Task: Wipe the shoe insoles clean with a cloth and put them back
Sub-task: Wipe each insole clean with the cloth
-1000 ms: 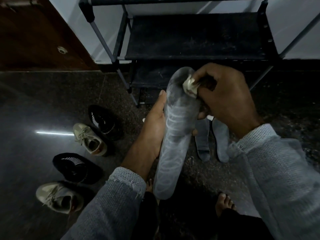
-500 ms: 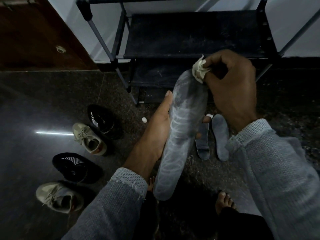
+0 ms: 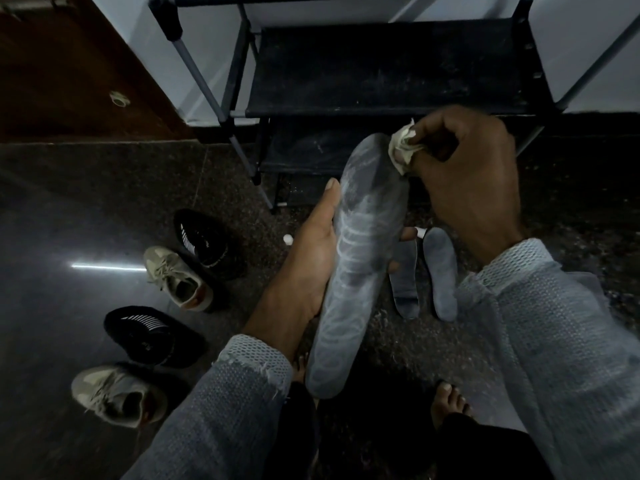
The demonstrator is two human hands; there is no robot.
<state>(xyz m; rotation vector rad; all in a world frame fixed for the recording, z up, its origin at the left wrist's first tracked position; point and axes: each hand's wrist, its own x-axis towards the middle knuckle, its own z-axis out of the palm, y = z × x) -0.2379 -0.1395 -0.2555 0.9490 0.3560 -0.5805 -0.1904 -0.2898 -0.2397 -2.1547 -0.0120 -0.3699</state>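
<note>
- Over the last second the right hand (image 3: 464,181), its grip pinched tight on the small crumpled off-white cloth (image 3: 401,148), has swept up the insole to its toe end and now sits at the toe's right edge.
- That reads as one wiping stroke finished; replacing comes later.
- The left hand (image 3: 311,258) has its grip wrapped round the long grey foam insole (image 3: 356,258), holding it up above the dark speckled floor (image 3: 433,344).
- Pale ring marks and dusty smears streak the insole.
- Two smaller dark grey insoles (image 3: 440,271) lie on the floor behind.
</note>
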